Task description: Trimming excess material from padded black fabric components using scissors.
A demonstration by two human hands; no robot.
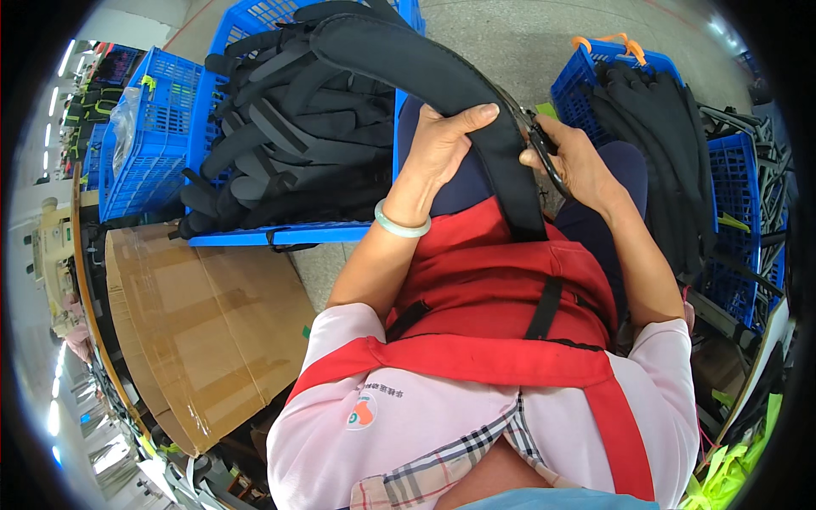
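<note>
At the far left a small blue crate (144,144) stood on edge beside a clear plastic bag (127,115), and below it a flattened cardboard box (212,331) lay on the floor. Next to these a large blue crate (280,231) was piled with black padded straps (289,136).

In the middle, a long black padded strap (442,76) arched out of that pile and ran down across the person's lap onto a red apron (501,280). The left hand (442,144) gripped this strap from the side, thumb lying across its top face and fingers curled under its edge, clamped on the padding. A pale green bangle (401,225) sat on that wrist.

Just to the right, the right hand (571,157) was closed around a pair of small black scissors (544,149), whose blades met the strap's right edge. Whether the blades were apart could not be made out.

Further right, another blue crate (578,76) with orange handles held more black straps (654,144), and a third blue crate (731,229) stood beside it at the frame's edge.
</note>
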